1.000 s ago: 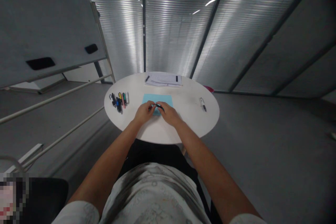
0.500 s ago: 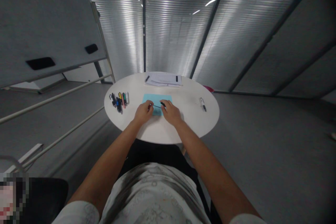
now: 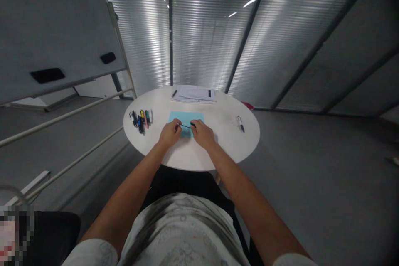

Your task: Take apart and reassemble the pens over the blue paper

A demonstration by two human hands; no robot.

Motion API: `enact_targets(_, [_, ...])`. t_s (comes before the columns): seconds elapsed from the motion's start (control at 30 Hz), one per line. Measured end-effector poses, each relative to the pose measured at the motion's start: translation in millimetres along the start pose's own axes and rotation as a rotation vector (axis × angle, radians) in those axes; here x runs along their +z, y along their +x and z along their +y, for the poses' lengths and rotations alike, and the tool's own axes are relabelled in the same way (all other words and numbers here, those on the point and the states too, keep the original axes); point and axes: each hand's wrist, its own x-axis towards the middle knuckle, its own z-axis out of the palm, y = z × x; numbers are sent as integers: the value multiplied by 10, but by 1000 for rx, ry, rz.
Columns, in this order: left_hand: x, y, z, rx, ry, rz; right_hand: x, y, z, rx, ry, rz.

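Observation:
Above a light-blue sheet (image 3: 186, 115) on the round white table, both my hands are closed in pinches close to each other. A thin dark rod (image 3: 186, 126), which looks like a pen refill, spans the gap between them. My left hand (image 3: 170, 134) pinches its left end. My right hand (image 3: 203, 134) grips a black pen piece (image 3: 193, 124), where the rod's right end meets the fingers. Whether the rod sits inside that piece is too small to tell.
On the table (image 3: 222, 149), several pens and markers (image 3: 141, 121) lie at the left. A white and black marker (image 3: 240, 124) lies at the right. Stacked papers (image 3: 193, 94) sit at the back edge. A whiteboard frame (image 3: 102, 99) stands to the left.

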Motion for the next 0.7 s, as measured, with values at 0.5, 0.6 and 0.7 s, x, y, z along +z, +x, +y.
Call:
enact_targets(0.5, [13,4,-6,-8,58,-6,53,31,40,34,-163,-140])
enact_targets(0.6, [12,1,-4,-6,55,-11,77,37,53,45,-159,-100])
enact_targets(0.7, [4,1,1,-14,57,-26,91,39,64,54,-158,-89])
